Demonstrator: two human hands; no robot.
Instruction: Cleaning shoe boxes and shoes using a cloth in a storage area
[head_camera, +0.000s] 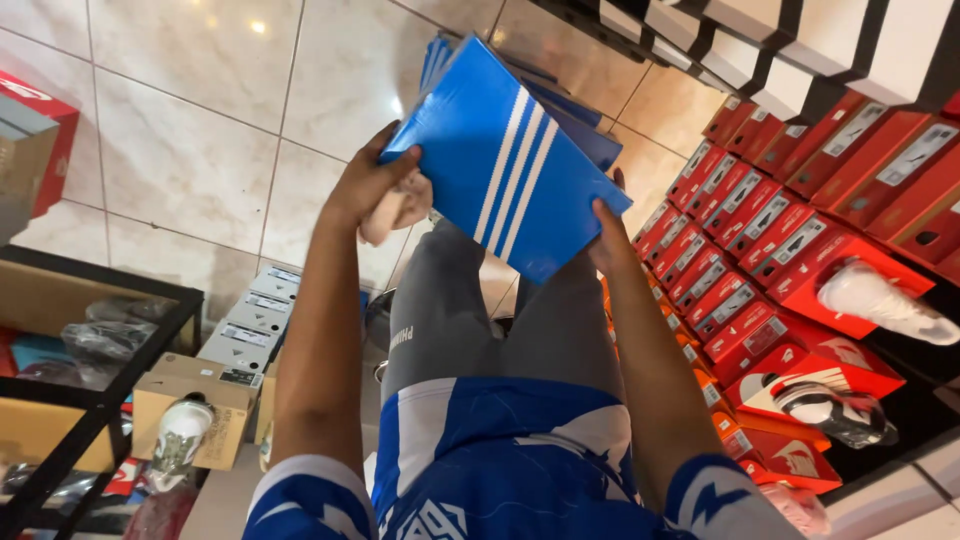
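Blue striped cardboard box (500, 165), perhaps glossy

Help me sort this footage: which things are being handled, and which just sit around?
In hand:
blue striped shoebox, held by left hand and right hand
crumpled paper in left hand

Lying about:
red shoeboxes
grey shoeboxes
black rack
white shoe

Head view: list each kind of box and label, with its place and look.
Blue box lid: white stripes, held by left hand and right hand.
Red boxes: shelved right, white end labels.
Grey boxes: row, lower left.
Tan box: lower left.
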